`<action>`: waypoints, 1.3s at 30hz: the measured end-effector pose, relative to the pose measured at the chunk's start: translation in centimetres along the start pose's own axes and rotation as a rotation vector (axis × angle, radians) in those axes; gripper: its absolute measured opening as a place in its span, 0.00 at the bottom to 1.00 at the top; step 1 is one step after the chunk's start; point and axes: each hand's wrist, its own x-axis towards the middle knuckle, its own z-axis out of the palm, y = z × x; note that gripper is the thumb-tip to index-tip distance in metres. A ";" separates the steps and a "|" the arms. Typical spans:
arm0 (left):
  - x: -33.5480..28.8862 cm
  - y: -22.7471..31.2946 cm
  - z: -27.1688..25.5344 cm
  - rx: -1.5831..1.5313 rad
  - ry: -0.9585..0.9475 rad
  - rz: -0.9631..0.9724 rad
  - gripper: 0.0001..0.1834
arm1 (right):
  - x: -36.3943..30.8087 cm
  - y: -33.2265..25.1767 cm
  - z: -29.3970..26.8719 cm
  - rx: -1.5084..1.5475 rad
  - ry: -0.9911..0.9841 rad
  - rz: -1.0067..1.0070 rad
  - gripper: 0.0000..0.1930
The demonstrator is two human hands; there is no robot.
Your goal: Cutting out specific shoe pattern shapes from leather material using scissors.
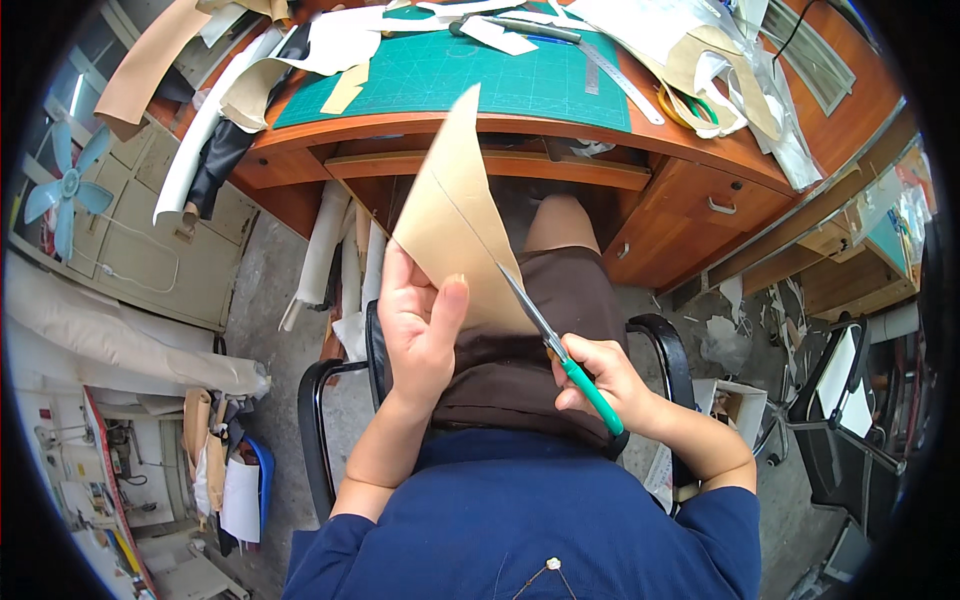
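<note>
My left hand [415, 325] grips a tan, stiff-looking sheet [455, 225] by its lower left edge, thumb in front. The sheet stands tilted above my lap and narrows to a point at the top. A thin dark line runs slantwise across it; whether drawn or cut I cannot tell. In my right hand [610, 378] is a pair of scissors [590, 397] with green handles. Its blades look nearly closed, and their tips meet the sheet at the lower end of that line. My right fingers are wrapped round the handles.
Ahead, a wooden desk [400, 122] bears a green cutting mat [425, 70], a metal ruler [625, 85], a utility knife [530, 28] and cut scraps. Rolled material [215, 120] overhangs its left side. Chair armrests [315, 430] flank me. A blue fan [70, 185] stands left; a black chair [845, 420] is right.
</note>
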 end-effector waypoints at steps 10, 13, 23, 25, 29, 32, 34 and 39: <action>-1.3 0.1 0.5 0.241 -0.003 0.025 0.21 | 0.5 -0.3 0.5 0.112 0.040 0.006 0.27; -1.1 0.4 0.8 0.245 -0.016 0.022 0.22 | 0.1 0.1 -0.2 0.015 0.013 0.019 0.27; -1.9 0.1 0.3 0.321 -0.088 -0.039 0.18 | 0.5 -0.4 0.2 0.086 0.069 0.000 0.27; -1.8 0.2 0.2 0.321 -0.107 -0.052 0.18 | 0.4 -0.3 -0.1 0.072 0.070 -0.004 0.27; -1.7 0.3 0.0 0.318 -0.108 -0.059 0.18 | 0.2 -0.2 -0.5 -0.033 0.039 -0.009 0.27; -1.7 0.1 -0.6 0.356 -0.151 -0.075 0.17 | 0.2 0.0 -0.5 -0.038 0.049 -0.009 0.28; -1.7 0.1 -0.8 0.402 -0.195 -0.077 0.17 | 0.3 0.0 -0.5 -0.030 0.055 0.002 0.31; -1.7 0.1 -0.9 0.440 -0.230 -0.181 0.20 | 0.3 -0.3 -0.1 0.037 0.085 0.026 0.25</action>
